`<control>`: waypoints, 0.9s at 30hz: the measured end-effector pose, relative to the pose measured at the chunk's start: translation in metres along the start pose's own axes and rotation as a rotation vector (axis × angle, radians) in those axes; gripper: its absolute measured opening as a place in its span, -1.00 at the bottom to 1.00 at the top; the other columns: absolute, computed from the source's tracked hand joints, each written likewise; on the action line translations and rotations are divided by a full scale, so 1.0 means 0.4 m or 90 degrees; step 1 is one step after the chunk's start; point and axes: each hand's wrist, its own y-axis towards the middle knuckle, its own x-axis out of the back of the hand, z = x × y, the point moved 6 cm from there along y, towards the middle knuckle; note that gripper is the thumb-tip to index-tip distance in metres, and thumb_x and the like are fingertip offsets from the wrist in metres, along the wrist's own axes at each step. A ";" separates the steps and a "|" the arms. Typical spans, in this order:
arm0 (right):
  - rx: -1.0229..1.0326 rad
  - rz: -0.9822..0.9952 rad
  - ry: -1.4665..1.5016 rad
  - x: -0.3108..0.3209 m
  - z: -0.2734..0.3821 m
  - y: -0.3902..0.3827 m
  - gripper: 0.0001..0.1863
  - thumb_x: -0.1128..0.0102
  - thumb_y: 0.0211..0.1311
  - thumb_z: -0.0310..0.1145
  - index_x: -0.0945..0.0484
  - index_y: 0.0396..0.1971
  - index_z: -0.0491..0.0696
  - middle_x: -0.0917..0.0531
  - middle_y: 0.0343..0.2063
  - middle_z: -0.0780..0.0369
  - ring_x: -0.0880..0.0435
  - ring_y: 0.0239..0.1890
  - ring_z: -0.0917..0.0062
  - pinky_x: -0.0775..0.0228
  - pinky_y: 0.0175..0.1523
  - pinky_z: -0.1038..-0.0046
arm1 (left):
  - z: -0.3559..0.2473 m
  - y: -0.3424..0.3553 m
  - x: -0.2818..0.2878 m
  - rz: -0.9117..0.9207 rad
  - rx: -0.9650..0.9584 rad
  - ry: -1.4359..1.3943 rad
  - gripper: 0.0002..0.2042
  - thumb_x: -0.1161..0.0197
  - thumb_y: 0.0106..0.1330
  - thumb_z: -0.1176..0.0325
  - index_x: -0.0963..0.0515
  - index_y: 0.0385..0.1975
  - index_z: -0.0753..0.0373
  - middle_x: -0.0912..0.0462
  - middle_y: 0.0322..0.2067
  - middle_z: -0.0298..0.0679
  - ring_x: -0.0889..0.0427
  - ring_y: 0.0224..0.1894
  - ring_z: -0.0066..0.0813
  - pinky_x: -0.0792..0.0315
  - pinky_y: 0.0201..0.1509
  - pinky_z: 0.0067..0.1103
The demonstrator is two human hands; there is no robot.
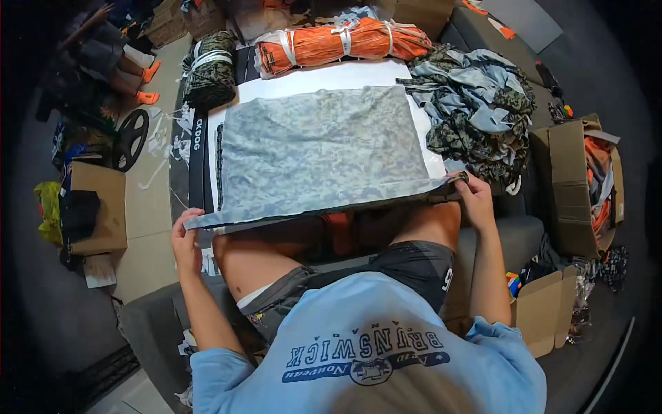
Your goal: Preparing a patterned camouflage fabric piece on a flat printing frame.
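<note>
Holding the pale patterned cloth (324, 148) spread over the white sheet (378, 71) on the bench (198, 169), near border (310, 201) drawn taut along the near edge. Pinching one end of that border between the fingers of the left hand (185, 241), just past the near left corner of the bench; pinching the other end, dark and bunched, between the fingers of the right hand (477, 201), at the near right corner of the sheet. Cannot tell turned hem from loose fold along the border.

By the look, busy with straightening or turning this border. Judging from the hold, needing an even pull from both sides, and level ends before loosening either pinch, to avoid skewing the cloth or dragging the sheet. Worth watching too: slight creases toward the far edge.

Around the work, to note: a tied dark bundle (207, 74) at the far left corner, an orange roll (317, 47) along the far edge, a patterned heap (483, 103) along the right edge.
</note>
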 end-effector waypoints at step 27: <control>0.134 0.074 0.136 0.050 0.215 -0.099 -0.56 -0.25 0.31 -0.01 -0.57 -0.44 -0.15 -0.63 -0.35 0.14 -0.53 -0.26 0.38 -0.31 -0.08 0.43 | -0.191 -0.141 0.016 0.062 -0.140 -0.144 -0.82 -0.20 0.38 0.22 -0.49 -0.15 0.14 -0.46 -0.06 -0.22 -0.39 0.14 -0.13 -0.18 0.33 -0.24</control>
